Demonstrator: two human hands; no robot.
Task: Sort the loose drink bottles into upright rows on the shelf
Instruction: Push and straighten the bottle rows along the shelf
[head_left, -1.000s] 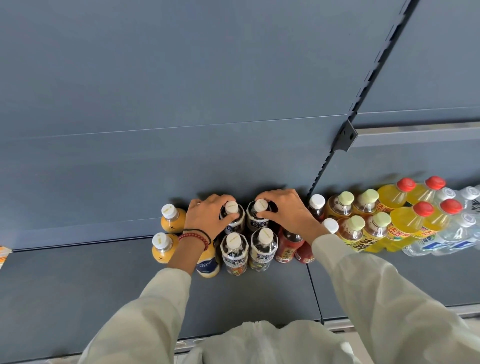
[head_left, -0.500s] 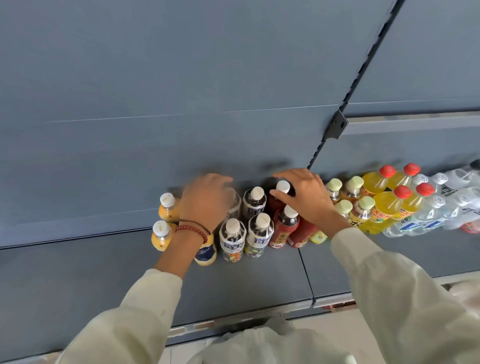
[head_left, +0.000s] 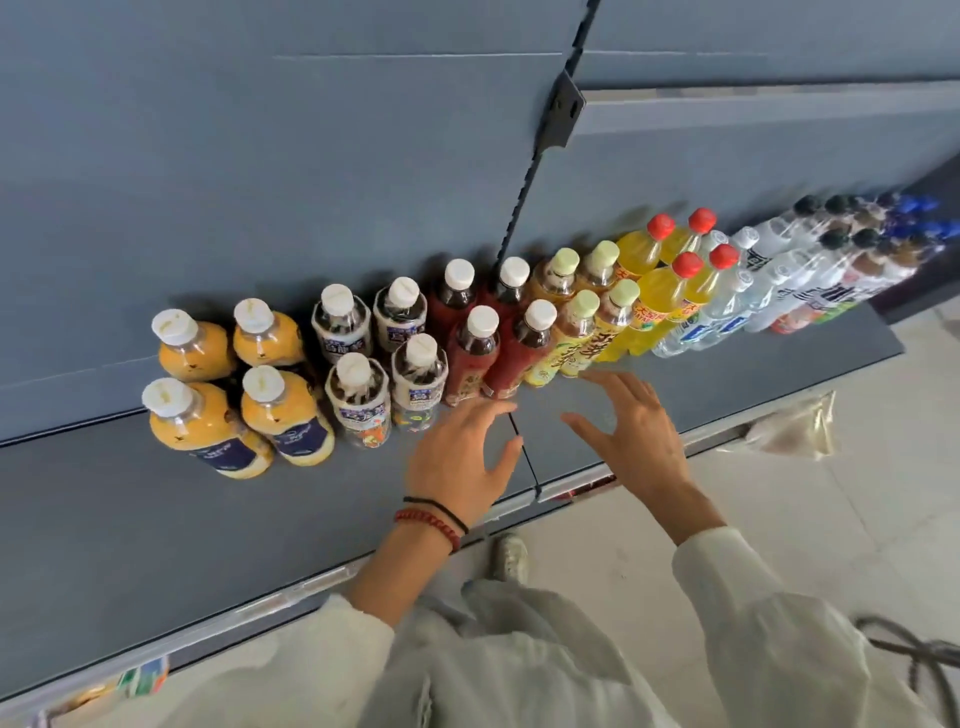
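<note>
Upright drink bottles stand two deep along the back of the grey shelf (head_left: 130, 519). From the left come orange juice bottles (head_left: 200, 421), white-labelled dark bottles (head_left: 358, 400), red-labelled bottles (head_left: 475, 353), green-capped tea bottles (head_left: 576, 332), red-capped yellow bottles (head_left: 660, 291) and clear water bottles (head_left: 727, 306). My left hand (head_left: 460, 462) hovers open in front of the red-labelled bottles and holds nothing. A little to its right, my right hand (head_left: 636, 431) is also open and empty, just short of the tea bottles.
More clear and dark-capped bottles (head_left: 841, 249) run on to the far right end of the shelf. A vertical slotted upright (head_left: 530, 176) splits the back panel. A crumpled plastic bag (head_left: 795, 426) lies on the tiled floor on the right, and a cable (head_left: 914, 649) lower right.
Both hands have let go of the bottle caps at the back row and drawn back to the shelf's front, open. The view has swung right, showing more bottles.
</note>
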